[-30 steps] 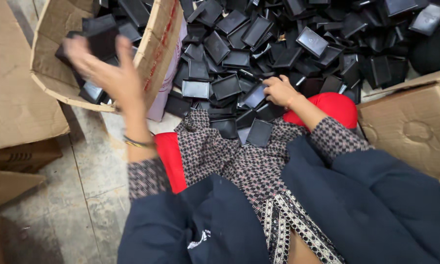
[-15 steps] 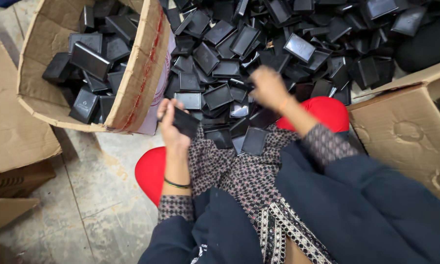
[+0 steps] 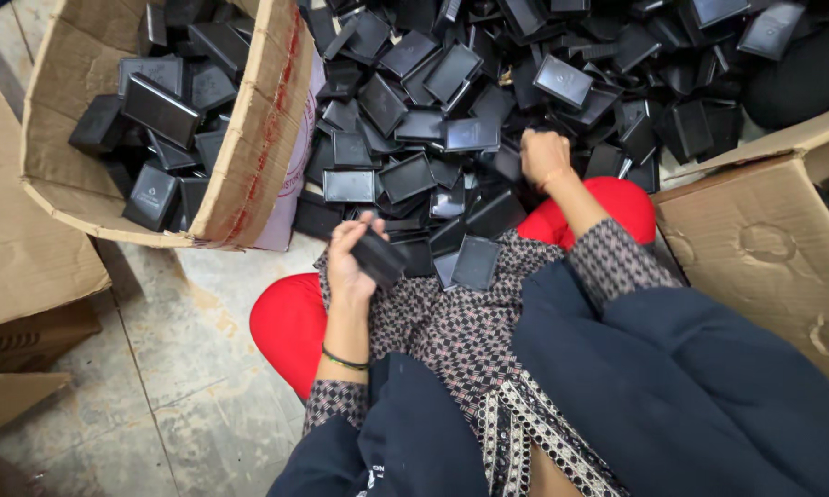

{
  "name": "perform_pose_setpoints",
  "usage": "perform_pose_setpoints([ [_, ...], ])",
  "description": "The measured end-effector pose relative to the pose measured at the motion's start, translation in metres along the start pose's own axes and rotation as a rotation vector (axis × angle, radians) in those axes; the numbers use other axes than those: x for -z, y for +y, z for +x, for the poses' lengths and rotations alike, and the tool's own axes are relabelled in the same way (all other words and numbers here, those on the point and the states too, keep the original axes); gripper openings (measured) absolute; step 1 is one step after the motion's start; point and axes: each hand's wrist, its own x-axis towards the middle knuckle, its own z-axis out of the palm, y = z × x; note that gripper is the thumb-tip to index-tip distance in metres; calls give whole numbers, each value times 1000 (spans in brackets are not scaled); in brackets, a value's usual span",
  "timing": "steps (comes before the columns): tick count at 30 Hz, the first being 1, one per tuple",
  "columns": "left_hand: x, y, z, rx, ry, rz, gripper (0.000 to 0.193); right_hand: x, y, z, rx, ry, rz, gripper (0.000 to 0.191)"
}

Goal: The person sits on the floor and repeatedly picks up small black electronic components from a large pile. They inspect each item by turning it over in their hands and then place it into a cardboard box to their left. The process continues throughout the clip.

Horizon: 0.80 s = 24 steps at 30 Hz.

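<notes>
Comparing with half a second ago: the left hand has stayed over the lap with its small black case; a second ago it was raised at the cardboard box.
Right hand, change: right hand has gone a little further into the heap of black cases, now a fist at its near edge.
Left hand, state: fingers curled round the small black case, thumb on its upper edge, held just above the patterned lap.
Right hand, state: closed tight among the cases; whether it holds one cannot be told.
Held case, appearance: flat, rectangular, matt black, tilted with one corner toward the heap; same kind as the loose ones.
Box contents: more black cases lie inside the cardboard box, left of the heap.
Seat: red cushion shows either side of the lap.
Cut off: second carton at right runs out of view; heap continues past the top edge.
Hard to make out: markings on the case lids are too small to tell.
</notes>
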Motion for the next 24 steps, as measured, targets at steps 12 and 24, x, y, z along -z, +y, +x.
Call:
perform_pose_setpoints([
  [12, -74, -62, 7, 358, 3, 208, 50, 79, -135, -99, 760, 400, 586, 28],
  [24, -43, -54, 24, 138, -154, -19, 12, 38, -164, -98, 296, -198, 1565, 49],
])
